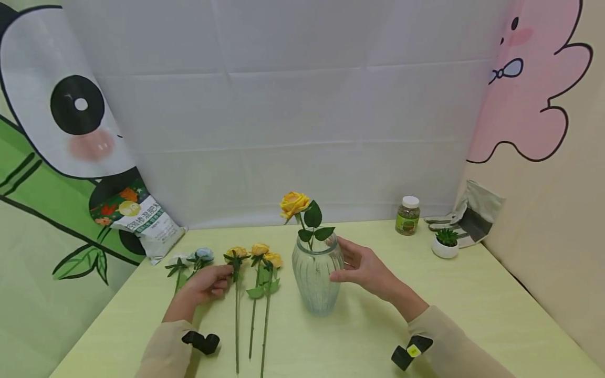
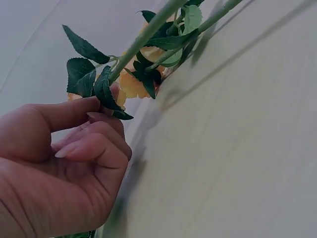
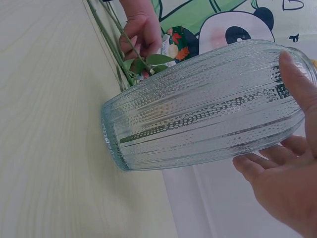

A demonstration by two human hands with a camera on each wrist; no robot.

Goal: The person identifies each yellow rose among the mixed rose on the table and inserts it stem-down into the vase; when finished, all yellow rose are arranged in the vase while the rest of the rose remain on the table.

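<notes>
My left hand [image 1: 204, 286] pinches the upper end of a yellow rose [image 1: 237, 252] just under its bloom, its long stem lying toward me. In the left wrist view, the fingertips meet at the rose's dark green leaves [image 2: 81, 77]. Two more yellow roses [image 1: 260, 249] lie close to its right. A ribbed clear glass vase [image 1: 317, 281] stands upright on the table, holding one yellow rose [image 1: 294, 203] with green leaves. Around the vase's right side, my right hand [image 1: 371, 273] grips with the thumb in front and fingers behind.
Blue [image 1: 204, 254] and white flowers lie left of my left hand. A printed bag [image 1: 146, 220] leans at the back left. At the back right are a lidded jar [image 1: 407, 216], a small potted succulent [image 1: 445, 245] and grey-white gloves [image 1: 475, 215].
</notes>
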